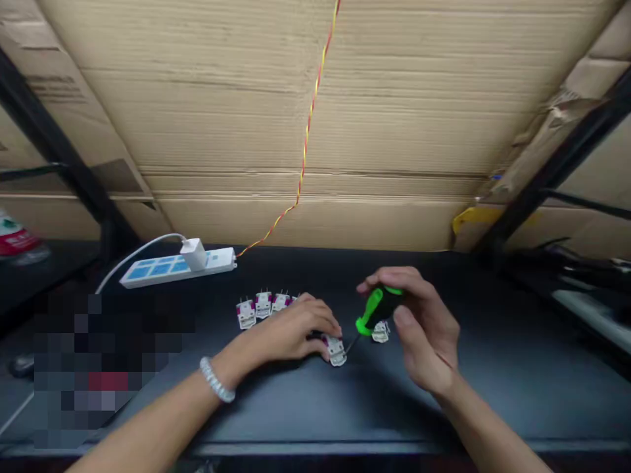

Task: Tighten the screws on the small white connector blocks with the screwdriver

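Observation:
My left hand point(300, 325), with a beaded bracelet on its wrist, pinches a small white and purple plug part point(336, 351) against the dark table. A green and black screwdriver point(378, 307) is in my right hand point(426, 328), tilted, its thin shaft pointing down-left. The tip meets or nearly meets the right side of the held part. Behind my left hand stand several similar parts in a row, among them one at the left end point(246, 314); my fingers partly cover the row. Another white part point(380, 332) lies behind the screwdriver, partly hidden.
A white power strip point(217, 261) with a white adapter point(194, 254) plugged in lies at the back left. A twisted red and yellow wire point(308, 125) runs up the cardboard wall point(221, 131). Black metal posts flank the table point(493, 368). A bottle point(17, 240) is far left.

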`<action>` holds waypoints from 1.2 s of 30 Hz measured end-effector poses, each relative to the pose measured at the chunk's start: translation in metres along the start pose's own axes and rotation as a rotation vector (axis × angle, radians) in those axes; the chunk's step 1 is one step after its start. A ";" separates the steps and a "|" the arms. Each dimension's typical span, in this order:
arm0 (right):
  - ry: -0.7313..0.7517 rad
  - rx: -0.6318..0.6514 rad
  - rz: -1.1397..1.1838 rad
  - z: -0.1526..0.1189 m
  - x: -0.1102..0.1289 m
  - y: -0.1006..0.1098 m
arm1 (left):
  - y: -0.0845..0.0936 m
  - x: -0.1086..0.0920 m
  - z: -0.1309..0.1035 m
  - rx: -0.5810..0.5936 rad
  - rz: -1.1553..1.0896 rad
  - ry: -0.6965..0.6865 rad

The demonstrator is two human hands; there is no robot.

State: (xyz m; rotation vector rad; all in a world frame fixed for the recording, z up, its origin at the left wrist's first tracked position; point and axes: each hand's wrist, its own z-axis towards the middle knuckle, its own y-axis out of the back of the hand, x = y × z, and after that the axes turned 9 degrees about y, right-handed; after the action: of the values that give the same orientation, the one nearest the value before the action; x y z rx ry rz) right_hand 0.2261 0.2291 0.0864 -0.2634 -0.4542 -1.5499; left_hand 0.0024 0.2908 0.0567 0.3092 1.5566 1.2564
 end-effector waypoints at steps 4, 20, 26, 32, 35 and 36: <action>0.052 -0.126 -0.102 0.009 0.002 0.004 | 0.000 0.000 -0.001 0.008 -0.004 0.002; 0.004 -0.142 -0.209 0.007 -0.002 0.006 | -0.001 0.000 -0.002 0.002 0.011 0.000; 0.000 -0.138 -0.118 0.005 -0.006 0.008 | -0.003 0.003 -0.001 -0.008 -0.013 0.007; -0.108 0.060 -0.017 0.020 -0.005 0.009 | -0.005 0.007 -0.002 -0.012 -0.045 -0.004; -0.020 0.262 0.012 0.033 -0.009 0.012 | -0.004 0.008 -0.003 -0.027 -0.041 -0.009; 0.055 0.282 -0.021 0.036 -0.011 0.012 | -0.004 0.008 -0.003 -0.028 -0.032 -0.009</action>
State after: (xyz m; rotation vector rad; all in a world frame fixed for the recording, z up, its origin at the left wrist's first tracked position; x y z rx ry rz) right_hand 0.2345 0.2546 0.1153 0.0014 -0.6261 -1.4891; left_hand -0.0016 0.2932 0.0486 0.2704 1.5300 1.2488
